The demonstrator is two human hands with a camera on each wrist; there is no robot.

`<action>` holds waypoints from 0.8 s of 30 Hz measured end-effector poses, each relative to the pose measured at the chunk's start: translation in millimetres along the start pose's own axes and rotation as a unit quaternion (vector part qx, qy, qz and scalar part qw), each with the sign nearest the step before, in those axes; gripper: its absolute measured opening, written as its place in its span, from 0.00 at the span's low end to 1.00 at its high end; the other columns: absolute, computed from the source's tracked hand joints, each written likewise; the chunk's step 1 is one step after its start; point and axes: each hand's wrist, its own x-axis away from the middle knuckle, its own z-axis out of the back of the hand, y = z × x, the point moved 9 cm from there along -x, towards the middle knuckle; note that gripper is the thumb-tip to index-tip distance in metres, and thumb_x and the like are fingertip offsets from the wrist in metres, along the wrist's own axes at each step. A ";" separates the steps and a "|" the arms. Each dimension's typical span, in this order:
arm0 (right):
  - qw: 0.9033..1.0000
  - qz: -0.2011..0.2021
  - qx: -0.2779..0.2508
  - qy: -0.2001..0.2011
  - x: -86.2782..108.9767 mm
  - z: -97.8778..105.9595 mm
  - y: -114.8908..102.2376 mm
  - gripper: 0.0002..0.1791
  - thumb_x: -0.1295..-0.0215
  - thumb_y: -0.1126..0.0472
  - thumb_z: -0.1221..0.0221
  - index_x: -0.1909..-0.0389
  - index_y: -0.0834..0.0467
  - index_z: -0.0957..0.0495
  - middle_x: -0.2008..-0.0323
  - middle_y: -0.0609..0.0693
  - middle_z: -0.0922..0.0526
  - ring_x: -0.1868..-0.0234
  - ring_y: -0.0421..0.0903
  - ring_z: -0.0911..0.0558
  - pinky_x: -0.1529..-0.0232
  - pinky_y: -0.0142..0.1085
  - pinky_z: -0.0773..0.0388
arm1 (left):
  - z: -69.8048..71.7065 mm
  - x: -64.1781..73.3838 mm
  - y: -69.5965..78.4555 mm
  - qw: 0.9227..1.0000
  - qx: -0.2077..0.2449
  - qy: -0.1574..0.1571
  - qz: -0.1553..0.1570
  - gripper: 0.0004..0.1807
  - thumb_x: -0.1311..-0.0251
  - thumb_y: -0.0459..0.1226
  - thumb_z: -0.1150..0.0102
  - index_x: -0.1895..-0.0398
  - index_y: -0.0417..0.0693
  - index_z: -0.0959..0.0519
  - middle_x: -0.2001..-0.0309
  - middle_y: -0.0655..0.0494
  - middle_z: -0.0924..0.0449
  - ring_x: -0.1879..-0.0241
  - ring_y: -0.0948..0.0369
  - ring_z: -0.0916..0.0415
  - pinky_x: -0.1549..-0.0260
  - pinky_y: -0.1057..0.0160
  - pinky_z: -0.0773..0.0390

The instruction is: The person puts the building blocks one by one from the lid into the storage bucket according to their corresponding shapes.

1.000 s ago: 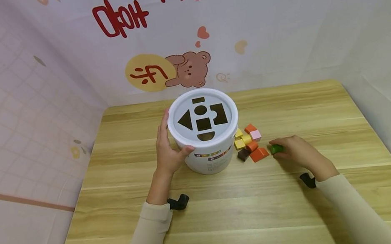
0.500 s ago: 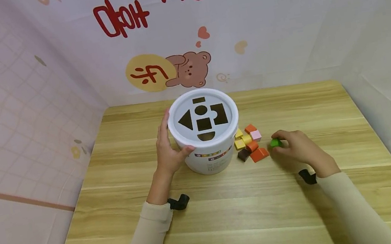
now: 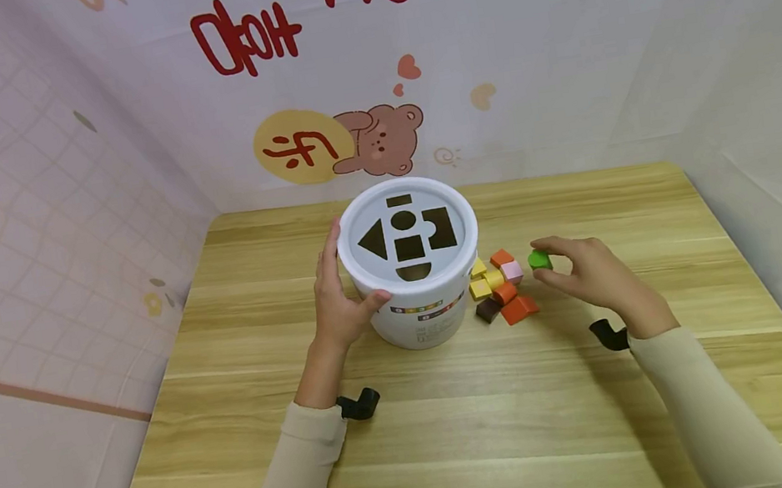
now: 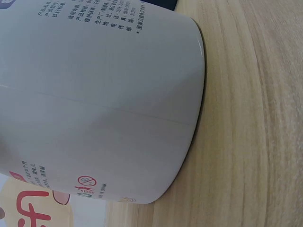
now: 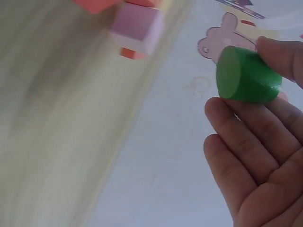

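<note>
A white bucket stands upright on the table, its lid cut with several shaped holes. My left hand holds it from the left, thumb across the front below the rim and fingers along the side. The left wrist view is filled by the printed wall of the bucket; that hand is hidden there. My right hand pinches a green cylinder block, just right of the block pile. In the right wrist view the green cylinder block sits between thumb and fingertips, one flat face turned left.
Between bucket and right hand lie loose blocks: yellow block, pink block, dark brown block, orange-red block and several others. Bare wooden table extends in front. A printed cloth hangs behind.
My right hand has lifted the green cylinder block off the table and moved it slightly up and to the left. The left hand and bucket have stayed put.
</note>
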 end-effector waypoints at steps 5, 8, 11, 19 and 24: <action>0.999 0.036 -0.013 0.028 -10.4 16.4 -15.7 0.21 0.35 0.67 0.28 0.42 0.64 0.16 0.55 0.57 0.10 0.87 0.26 0.50 0.79 0.31 0.36 | 0.1 -0.4 1.4 1.000 0.006 0.002 -0.005 0.73 0.55 0.84 0.44 0.16 0.45 0.46 0.19 0.55 0.40 0.22 0.55 0.42 0.24 0.39 0.42; 0.997 0.050 -0.020 0.049 -15.8 28.5 -25.8 0.22 0.37 0.67 0.27 0.42 0.64 0.15 0.56 0.56 0.09 0.89 0.25 0.48 0.80 0.29 0.36 | 0.0 -0.3 1.5 1.000 0.005 0.002 -0.008 0.73 0.55 0.84 0.44 0.16 0.45 0.46 0.18 0.54 0.41 0.21 0.54 0.44 0.24 0.41 0.43; 0.996 0.052 -0.024 0.066 -21.3 40.6 -35.0 0.22 0.38 0.68 0.26 0.42 0.64 0.15 0.57 0.56 0.09 0.89 0.26 0.45 0.76 0.26 0.33 | 0.1 -0.5 1.0 1.000 0.001 0.000 -0.008 0.73 0.55 0.84 0.45 0.15 0.45 0.46 0.18 0.50 0.41 0.20 0.54 0.45 0.23 0.41 0.43; 0.993 0.099 -0.031 0.063 -52.6 64.1 -67.7 0.22 0.37 0.70 0.28 0.41 0.64 0.17 0.55 0.54 0.11 0.79 0.33 0.29 0.64 0.24 0.30 | 0.8 -1.2 1.7 1.000 -0.007 -0.004 -0.003 0.73 0.57 0.86 0.45 0.15 0.49 0.46 0.17 0.56 0.43 0.19 0.55 0.48 0.23 0.40 0.45; 0.985 0.152 -0.033 0.071 -74.7 76.3 -94.2 0.22 0.39 0.72 0.28 0.43 0.65 0.16 0.58 0.53 0.10 0.85 0.28 0.42 0.78 0.25 0.38 | 1.9 0.7 1.4 1.000 -0.011 -0.004 0.004 0.73 0.57 0.86 0.46 0.14 0.52 0.47 0.17 0.56 0.44 0.19 0.56 0.50 0.23 0.40 0.46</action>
